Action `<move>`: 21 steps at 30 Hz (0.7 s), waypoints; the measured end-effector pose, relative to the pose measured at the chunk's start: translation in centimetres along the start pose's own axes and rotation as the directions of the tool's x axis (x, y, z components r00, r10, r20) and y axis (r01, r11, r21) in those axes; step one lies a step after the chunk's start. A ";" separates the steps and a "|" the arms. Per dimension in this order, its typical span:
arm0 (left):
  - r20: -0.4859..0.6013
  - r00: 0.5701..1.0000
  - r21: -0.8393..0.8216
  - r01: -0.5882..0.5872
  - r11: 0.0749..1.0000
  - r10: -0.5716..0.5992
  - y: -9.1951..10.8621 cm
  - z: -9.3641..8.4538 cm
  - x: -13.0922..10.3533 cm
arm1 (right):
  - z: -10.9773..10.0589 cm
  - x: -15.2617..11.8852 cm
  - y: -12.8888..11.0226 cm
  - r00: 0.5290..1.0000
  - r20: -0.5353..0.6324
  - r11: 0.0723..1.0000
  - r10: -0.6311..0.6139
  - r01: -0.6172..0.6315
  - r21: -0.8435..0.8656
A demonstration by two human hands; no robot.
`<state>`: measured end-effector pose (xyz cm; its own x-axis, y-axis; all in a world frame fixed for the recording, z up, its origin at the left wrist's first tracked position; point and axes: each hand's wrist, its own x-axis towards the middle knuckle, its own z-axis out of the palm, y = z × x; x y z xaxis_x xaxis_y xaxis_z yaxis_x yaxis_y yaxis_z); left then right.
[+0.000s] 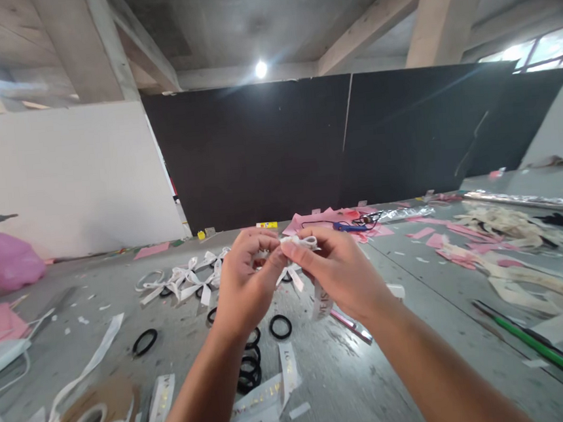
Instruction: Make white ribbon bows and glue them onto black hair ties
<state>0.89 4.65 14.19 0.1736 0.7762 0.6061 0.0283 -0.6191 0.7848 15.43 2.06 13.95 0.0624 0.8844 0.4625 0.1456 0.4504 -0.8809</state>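
Both hands meet near the middle of the view over the grey table. My left hand [248,279] pinches a white ribbon [308,241] between thumb and fingers. My right hand [338,265] grips the same ribbon from the other side, with a small loop standing out above its thumb. A printed tail hangs below the right hand. Fingers hide the ribbon's middle. Just beyond my left hand lies a pile of white ribbon bows [193,279], some with black rings. Loose black elastic rings [280,327] lie below the hands, near printed ribbon strips [259,403].
At the left are a ribbon roll [90,421], a white mask [3,359] and a pink bag [4,258]. Green-handled scissors [544,349] and cream fabric scraps [509,224] lie right. A blue tool [349,227] with a dark cord rests on pink paper behind.
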 end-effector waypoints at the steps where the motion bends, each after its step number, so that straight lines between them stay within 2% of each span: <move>1: 0.010 1.000 0.010 -0.001 1.000 0.001 0.0 -0.1 0.0 | 0.0 0.0 0.0 1.000 0.004 1.000 0.011 -0.011 0.004; 3: 0.016 0.999 -0.071 0.037 0.997 -0.036 -0.1 -0.2 0.1 | -0.1 0.1 0.0 0.999 0.022 0.999 0.029 -0.029 0.031; 5: 0.015 0.993 -0.219 0.114 0.969 -0.114 -0.4 0.0 0.1 | -0.3 0.2 -0.1 0.999 0.030 0.998 0.037 -0.038 0.041; 8: 0.030 0.964 -0.430 0.252 0.867 -0.266 -0.5 0.4 0.2 | -0.5 0.3 -0.3 0.999 0.018 0.999 0.034 -0.034 0.001; 11: 0.044 0.938 -0.538 0.313 0.783 -0.345 -0.5 1.0 0.2 | -0.5 0.2 -0.4 0.999 0.011 0.999 0.033 -0.033 -0.001; 13: 0.034 0.937 -0.529 0.313 0.789 -0.349 -0.5 1.1 0.2 | -0.5 0.2 -0.3 0.999 -0.003 0.999 0.039 -0.039 0.016; 15: 0.039 0.950 -0.465 0.291 0.836 -0.309 -0.6 0.9 0.2 | -0.5 0.3 -0.3 0.999 -0.023 0.999 0.038 -0.038 0.024; 19: 0.169 0.976 -0.256 0.176 0.951 -0.135 -0.6 -0.5 0.4 | -0.8 0.4 -0.2 0.996 -0.052 0.997 0.070 -0.069 0.025; 21: 0.197 0.978 -0.181 0.101 0.978 -0.065 -0.4 -1.1 0.5 | -1.1 0.4 -0.2 0.994 -0.036 0.994 0.105 -0.104 0.033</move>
<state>-0.12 5.46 14.33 0.3619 0.7760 0.5166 -0.1328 -0.5056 0.8525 16.49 2.17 14.46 0.1126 0.9220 0.3704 0.1059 0.3595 -0.9271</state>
